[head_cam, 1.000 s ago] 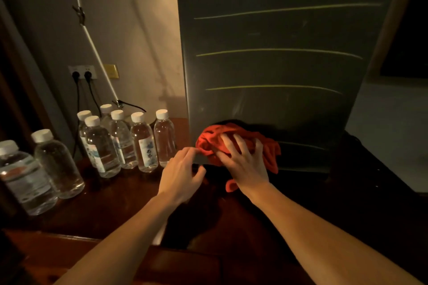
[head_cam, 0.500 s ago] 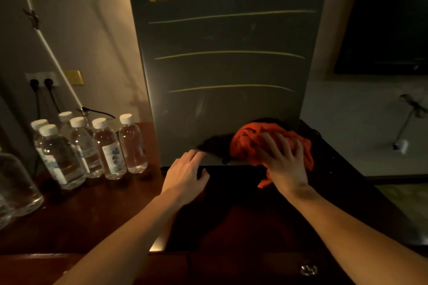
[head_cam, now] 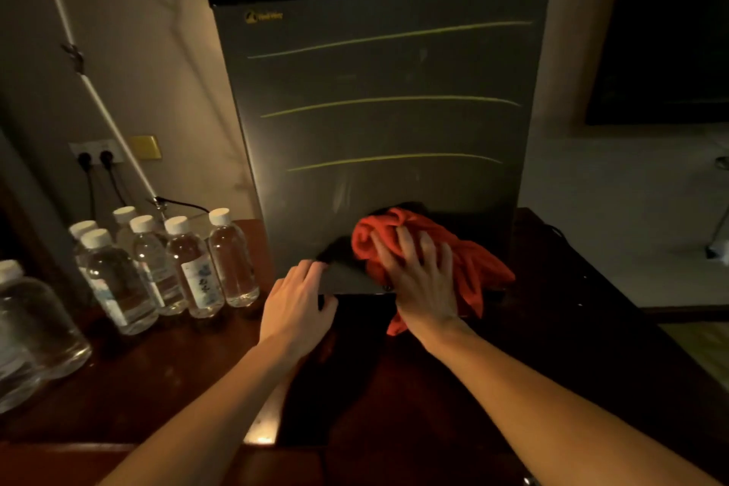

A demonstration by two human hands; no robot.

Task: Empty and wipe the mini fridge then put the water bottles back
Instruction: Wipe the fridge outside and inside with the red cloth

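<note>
The dark grey mini fridge (head_cam: 374, 130) stands on the wooden table (head_cam: 138, 387) with its door closed. My right hand (head_cam: 422, 280) presses a crumpled red cloth (head_cam: 477, 268) flat against the bottom of the door, fingers spread over it. My left hand (head_cam: 296, 300) rests at the door's lower left corner, fingertips on its edge, holding nothing. Several small water bottles (head_cam: 232, 260) with white caps stand in a cluster on the table left of the fridge.
Larger clear bottles (head_cam: 35, 331) stand at the far left edge of the table. Wall sockets (head_cam: 94, 156) with two plugs and a slanting white pole (head_cam: 98, 99) are behind the bottles. A dark screen (head_cam: 670, 32) hangs on the wall at the right.
My right hand slid the red cloth to the right along the bottom of the door, then slightly back left. My left hand stayed at the lower left corner. The view shifted.
</note>
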